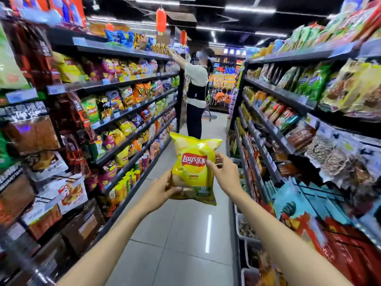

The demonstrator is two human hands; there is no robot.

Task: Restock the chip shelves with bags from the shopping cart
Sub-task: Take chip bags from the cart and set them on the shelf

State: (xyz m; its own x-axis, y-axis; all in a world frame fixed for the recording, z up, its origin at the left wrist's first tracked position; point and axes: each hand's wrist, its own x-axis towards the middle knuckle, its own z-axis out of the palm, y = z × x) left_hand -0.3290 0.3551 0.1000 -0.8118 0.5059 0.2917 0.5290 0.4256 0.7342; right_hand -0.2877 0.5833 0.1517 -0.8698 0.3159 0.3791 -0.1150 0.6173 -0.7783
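Mid-aisle, yellow chip bag (193,168) upright: left hand (159,193) fingers curled under its bottom corner, right hand (223,174) fingers pinching its right edge.

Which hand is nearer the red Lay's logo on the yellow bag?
Right. The right hand grips the yellow bag's edge with fingertips right beside the red logo. The left hand holds the bag's lower left corner, below the logo.

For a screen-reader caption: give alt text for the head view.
Two hands, left hand and right hand, hold a yellow Lay's chip bag upright over a tiled supermarket aisle between stocked snack shelves; another person reaches a high shelf.
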